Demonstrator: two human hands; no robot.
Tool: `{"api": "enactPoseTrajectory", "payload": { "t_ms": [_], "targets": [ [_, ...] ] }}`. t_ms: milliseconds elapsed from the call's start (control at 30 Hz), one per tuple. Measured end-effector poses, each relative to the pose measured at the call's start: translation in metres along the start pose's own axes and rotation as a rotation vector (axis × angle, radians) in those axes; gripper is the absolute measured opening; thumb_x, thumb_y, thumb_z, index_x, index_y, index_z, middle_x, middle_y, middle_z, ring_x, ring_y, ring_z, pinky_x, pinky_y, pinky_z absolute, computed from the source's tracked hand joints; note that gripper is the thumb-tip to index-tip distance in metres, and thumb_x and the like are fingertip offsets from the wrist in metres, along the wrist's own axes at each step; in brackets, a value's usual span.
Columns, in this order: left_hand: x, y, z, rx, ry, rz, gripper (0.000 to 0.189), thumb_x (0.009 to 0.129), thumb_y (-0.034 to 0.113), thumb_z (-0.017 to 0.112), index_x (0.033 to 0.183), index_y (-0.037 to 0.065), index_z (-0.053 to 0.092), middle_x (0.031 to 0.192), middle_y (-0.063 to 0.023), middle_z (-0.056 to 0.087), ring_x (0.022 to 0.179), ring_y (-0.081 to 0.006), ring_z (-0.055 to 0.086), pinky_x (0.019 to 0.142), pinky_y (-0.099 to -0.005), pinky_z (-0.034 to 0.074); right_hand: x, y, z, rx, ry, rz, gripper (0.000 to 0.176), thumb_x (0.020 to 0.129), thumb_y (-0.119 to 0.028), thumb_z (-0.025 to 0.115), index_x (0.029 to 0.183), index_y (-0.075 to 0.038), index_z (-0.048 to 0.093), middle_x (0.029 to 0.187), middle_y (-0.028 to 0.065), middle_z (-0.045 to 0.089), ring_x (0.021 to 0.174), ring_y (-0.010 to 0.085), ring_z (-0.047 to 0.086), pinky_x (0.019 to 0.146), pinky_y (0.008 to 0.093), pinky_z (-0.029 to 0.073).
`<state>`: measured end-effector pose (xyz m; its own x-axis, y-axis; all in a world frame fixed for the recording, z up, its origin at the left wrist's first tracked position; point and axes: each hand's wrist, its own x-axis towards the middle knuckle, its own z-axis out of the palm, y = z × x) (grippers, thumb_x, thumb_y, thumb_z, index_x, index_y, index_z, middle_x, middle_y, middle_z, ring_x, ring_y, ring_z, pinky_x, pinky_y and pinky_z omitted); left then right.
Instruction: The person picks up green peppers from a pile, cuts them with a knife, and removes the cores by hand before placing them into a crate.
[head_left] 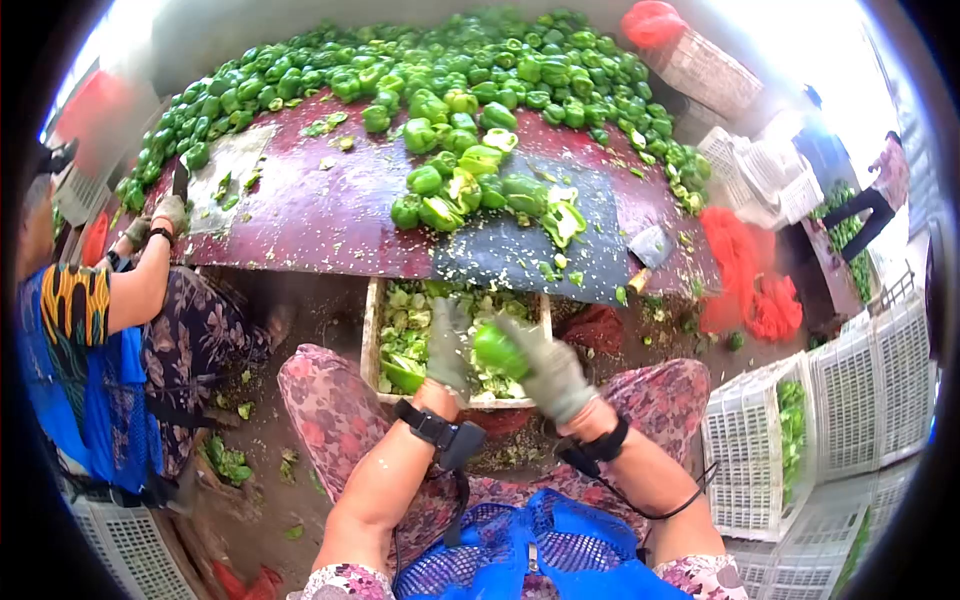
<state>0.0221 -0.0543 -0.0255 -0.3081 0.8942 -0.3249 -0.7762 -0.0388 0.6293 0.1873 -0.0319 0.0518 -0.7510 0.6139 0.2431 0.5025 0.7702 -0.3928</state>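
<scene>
My right hand (557,375), in a grey-green work glove, grips a green bell pepper (500,350) over a white crate (371,335) between my knees. My left hand (449,345), gloved too and slightly blurred, is just left of the pepper, its fingers stretched out and nothing visible in them. Chopped pepper pieces (405,340) lie in the crate below both hands. Beyond it, whole and cut bell peppers (440,180) are spread on the table (340,220). A cleaver (651,247) with a wooden handle rests near the table's front edge.
A large pile of peppers (480,75) covers the back of the table. At left a co-worker's gloved hand (170,212) is by a knife (180,180). White plastic crates (850,390) stand at right, near red mesh bags (735,270). Another person (885,185) is farther back.
</scene>
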Motion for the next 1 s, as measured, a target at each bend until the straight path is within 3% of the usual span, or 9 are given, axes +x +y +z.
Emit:
{"api": "enactPoseTrajectory", "payload": {
  "t_ms": [100, 200, 233, 267, 367, 433, 467, 667, 1000],
  "targets": [
    [0.004, 0.009, -0.005, 0.192, 0.205, 0.036, 0.068, 0.094, 0.058, 0.042, 0.139, 0.008, 0.042, 0.141, -0.0104, 0.043, 0.133, -0.0251, 0.036, 0.109, -0.0437, 0.026, -0.021, 0.027, -0.056, 0.613, 0.485, 0.239, 0.045, 0.088, 0.014, 0.048, 0.124, -0.011, 0.056, 0.114, 0.0098, 0.066, 0.103, 0.0208, 0.065, 0.088, 0.0315, 0.057],
    [0.013, -0.003, -0.012, 0.211, 0.318, 0.098, 0.046, 0.097, 0.037, 0.049, 0.124, 0.001, 0.054, 0.117, -0.0062, 0.056, 0.106, -0.0188, 0.052, 0.093, -0.0308, 0.040, -0.149, 0.147, -0.162, -0.028, 0.845, 0.542, 0.034, 0.087, -0.009, 0.067, 0.121, -0.009, 0.061, 0.108, 0.0040, 0.066, 0.087, 0.0120, 0.063, 0.076, 0.0261, 0.053],
    [0.018, -0.009, -0.022, 0.338, 0.222, 0.039, 0.044, 0.097, 0.036, 0.049, 0.119, -0.002, 0.056, 0.115, -0.0047, 0.058, 0.106, -0.0196, 0.054, 0.094, -0.0322, 0.041, -0.199, 0.181, -0.203, 0.056, 0.865, 0.932, 0.033, 0.085, -0.008, 0.066, 0.118, -0.008, 0.062, 0.113, 0.0057, 0.065, 0.094, 0.0136, 0.062, 0.081, 0.0270, 0.051],
    [0.021, -0.020, -0.025, 0.432, 0.172, -0.003, 0.043, 0.096, 0.035, 0.050, 0.119, -0.001, 0.056, 0.116, -0.0076, 0.059, 0.107, -0.0217, 0.055, 0.095, -0.0332, 0.041, -0.244, 0.212, -0.232, -0.369, 0.937, 0.635, 0.036, 0.083, -0.006, 0.062, 0.119, -0.009, 0.062, 0.115, 0.0088, 0.065, 0.100, 0.0169, 0.062, 0.085, 0.0304, 0.050],
    [0.021, -0.052, -0.053, 1.536, -0.400, 0.532, 0.043, 0.094, 0.033, 0.052, 0.122, 0.001, 0.058, 0.124, -0.0189, 0.059, 0.112, -0.0288, 0.057, 0.094, -0.0343, 0.045, -0.347, 0.265, -0.286, -0.675, 0.759, 1.333, 0.074, 0.077, -0.030, 0.067, 0.141, -0.004, 0.041, 0.122, 0.0236, 0.060, 0.109, 0.0370, 0.061, 0.091, 0.0433, 0.049],
    [-0.006, -0.036, -0.002, 1.070, -0.205, -0.070, 0.048, 0.090, 0.039, 0.051, 0.116, 0.000, 0.061, 0.113, -0.0219, 0.064, 0.106, -0.0335, 0.061, 0.091, -0.0372, 0.047, -0.255, 0.174, -0.277, -0.636, 0.549, 1.526, 0.055, 0.090, -0.035, 0.057, 0.130, 0.003, 0.050, 0.131, 0.0219, 0.054, 0.115, 0.0347, 0.055, 0.094, 0.0478, 0.047],
    [-0.003, -0.047, -0.007, 1.100, -0.221, -0.115, 0.051, 0.088, 0.041, 0.052, 0.116, 0.000, 0.061, 0.111, -0.0215, 0.065, 0.105, -0.0345, 0.062, 0.091, -0.0380, 0.047, -0.333, 0.288, -0.259, -0.678, 0.748, 1.062, 0.060, 0.088, -0.032, 0.060, 0.133, 0.005, 0.047, 0.134, 0.0243, 0.051, 0.122, 0.0356, 0.051, 0.099, 0.0433, 0.044],
    [0.026, -0.054, -0.036, 1.189, 0.016, -0.223, 0.066, 0.082, 0.042, 0.057, 0.128, -0.004, 0.052, 0.128, -0.0279, 0.054, 0.120, -0.0389, 0.053, 0.103, -0.0395, 0.040, -0.060, 0.177, -0.124, -0.294, 0.389, 0.391, 0.043, 0.083, -0.014, 0.067, 0.124, -0.005, 0.057, 0.120, 0.0151, 0.062, 0.112, 0.0287, 0.058, 0.098, 0.0384, 0.045],
    [0.003, -0.021, -0.006, 0.979, 0.120, -0.046, 0.065, 0.085, 0.041, 0.060, 0.129, -0.006, 0.050, 0.128, -0.0256, 0.052, 0.113, -0.0338, 0.055, 0.097, -0.0386, 0.043, 0.138, 0.217, -0.001, -0.740, -0.285, 0.256, 0.059, 0.084, -0.015, 0.054, 0.142, -0.014, 0.042, 0.149, 0.0089, 0.039, 0.129, 0.0356, 0.043, 0.106, 0.0478, 0.034]
  ]
}}
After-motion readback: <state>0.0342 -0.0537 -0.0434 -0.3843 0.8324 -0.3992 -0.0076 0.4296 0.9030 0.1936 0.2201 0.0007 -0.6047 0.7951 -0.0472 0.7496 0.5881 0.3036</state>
